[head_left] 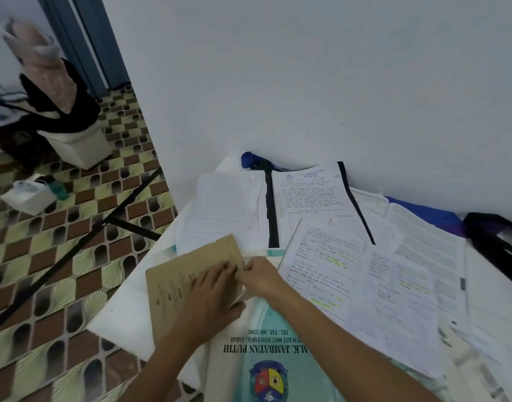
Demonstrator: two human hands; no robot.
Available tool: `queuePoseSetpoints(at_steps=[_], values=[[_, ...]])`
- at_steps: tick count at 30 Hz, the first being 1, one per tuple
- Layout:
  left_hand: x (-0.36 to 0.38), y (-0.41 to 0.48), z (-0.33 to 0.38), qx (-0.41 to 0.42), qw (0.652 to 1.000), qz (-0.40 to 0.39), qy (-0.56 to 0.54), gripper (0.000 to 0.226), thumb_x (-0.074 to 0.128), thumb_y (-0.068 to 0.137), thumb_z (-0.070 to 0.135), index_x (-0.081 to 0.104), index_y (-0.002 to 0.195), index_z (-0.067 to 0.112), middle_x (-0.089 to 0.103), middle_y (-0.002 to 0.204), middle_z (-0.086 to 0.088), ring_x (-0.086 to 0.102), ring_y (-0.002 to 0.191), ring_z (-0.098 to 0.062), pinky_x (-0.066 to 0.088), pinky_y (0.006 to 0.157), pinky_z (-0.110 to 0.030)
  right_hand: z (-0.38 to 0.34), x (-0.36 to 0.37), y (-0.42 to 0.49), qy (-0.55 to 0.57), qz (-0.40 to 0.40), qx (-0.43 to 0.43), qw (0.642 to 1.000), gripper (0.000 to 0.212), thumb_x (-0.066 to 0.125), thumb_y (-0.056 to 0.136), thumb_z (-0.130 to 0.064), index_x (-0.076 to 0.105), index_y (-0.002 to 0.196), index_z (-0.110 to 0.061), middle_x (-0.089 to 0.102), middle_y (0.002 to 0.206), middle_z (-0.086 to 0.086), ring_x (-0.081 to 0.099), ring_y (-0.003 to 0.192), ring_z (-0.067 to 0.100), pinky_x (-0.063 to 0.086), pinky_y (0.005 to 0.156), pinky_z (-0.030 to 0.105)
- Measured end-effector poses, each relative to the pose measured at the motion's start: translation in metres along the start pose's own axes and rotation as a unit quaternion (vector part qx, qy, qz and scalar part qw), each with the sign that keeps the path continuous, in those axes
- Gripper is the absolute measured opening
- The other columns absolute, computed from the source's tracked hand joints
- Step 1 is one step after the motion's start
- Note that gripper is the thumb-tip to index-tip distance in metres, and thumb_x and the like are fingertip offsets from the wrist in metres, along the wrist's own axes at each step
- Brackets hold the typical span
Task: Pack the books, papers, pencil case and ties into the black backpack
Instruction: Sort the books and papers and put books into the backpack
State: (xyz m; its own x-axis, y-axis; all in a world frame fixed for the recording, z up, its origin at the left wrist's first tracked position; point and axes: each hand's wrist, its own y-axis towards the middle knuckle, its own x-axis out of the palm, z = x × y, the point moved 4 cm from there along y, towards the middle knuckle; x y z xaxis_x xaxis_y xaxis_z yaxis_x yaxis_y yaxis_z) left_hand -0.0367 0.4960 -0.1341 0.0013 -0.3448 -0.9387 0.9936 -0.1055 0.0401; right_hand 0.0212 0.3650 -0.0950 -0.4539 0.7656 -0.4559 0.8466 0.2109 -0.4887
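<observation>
A brown exercise book lies at the table's left front. My left hand rests flat on its cover with the thumb under the right edge. My right hand pinches that same edge of the book. Under it lies a teal and white school file with a crest. Handwritten papers and open notebooks spread over the table, with black ties laid across them. A rolled blue tie sits by the wall. The black backpack shows at the far right edge.
A white table stands against a white wall. On the patterned floor to the left are a black folding stand, a white bin with clothes and a small white box.
</observation>
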Motion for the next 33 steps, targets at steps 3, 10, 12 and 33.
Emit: queuePoseSetpoints(at_steps=[3, 10, 12, 33], values=[[0.0, -0.003, 0.003, 0.004, 1.0, 0.012, -0.008, 0.082, 0.046, 0.077, 0.065, 0.03, 0.149, 0.029, 0.033, 0.152, 0.009, 0.036, 0.137, -0.015, 0.027, 0.111, -0.04, -0.002, 0.006, -0.005, 0.041, 0.023, -0.014, 0.999, 0.019, 0.054, 0.091, -0.013, 0.043, 0.076, -0.019, 0.046, 0.076, -0.001, 0.045, 0.07, 0.014, 0.045, 0.064, 0.025], [-0.007, -0.004, 0.013, 0.044, 0.997, 0.063, 0.007, 0.076, 0.05, 0.079, 0.049, 0.034, 0.147, 0.02, 0.041, 0.148, -0.002, 0.041, 0.133, -0.019, 0.04, 0.104, -0.041, -0.002, -0.013, -0.013, 0.073, 0.059, -0.092, 0.991, 0.021, 0.057, 0.089, -0.015, 0.045, 0.074, -0.02, 0.047, 0.074, -0.003, 0.045, 0.071, 0.014, 0.037, 0.062, 0.025], [-0.009, -0.004, 0.019, 0.079, 0.993, 0.083, 0.019, 0.077, 0.055, 0.077, 0.039, 0.032, 0.148, 0.017, 0.041, 0.147, -0.006, 0.041, 0.133, -0.022, 0.045, 0.102, -0.043, 0.0, -0.022, -0.015, 0.15, 0.037, -0.08, 0.985, 0.018, 0.059, 0.09, -0.014, 0.048, 0.076, -0.018, 0.054, 0.081, 0.003, 0.05, 0.072, 0.015, 0.037, 0.06, 0.023], [-0.129, 0.089, 0.128, 0.299, 0.892, 0.321, -0.107, 0.024, 0.069, 0.087, 0.023, 0.068, 0.11, 0.015, 0.072, 0.101, -0.002, 0.061, 0.09, -0.014, 0.051, 0.083, -0.028, 0.014, -0.165, -0.09, -0.171, 0.211, -0.232, 0.934, 0.023, 0.057, 0.098, -0.035, 0.06, 0.121, -0.033, 0.071, 0.099, -0.014, 0.065, 0.086, 0.004, 0.053, 0.076, 0.027]])
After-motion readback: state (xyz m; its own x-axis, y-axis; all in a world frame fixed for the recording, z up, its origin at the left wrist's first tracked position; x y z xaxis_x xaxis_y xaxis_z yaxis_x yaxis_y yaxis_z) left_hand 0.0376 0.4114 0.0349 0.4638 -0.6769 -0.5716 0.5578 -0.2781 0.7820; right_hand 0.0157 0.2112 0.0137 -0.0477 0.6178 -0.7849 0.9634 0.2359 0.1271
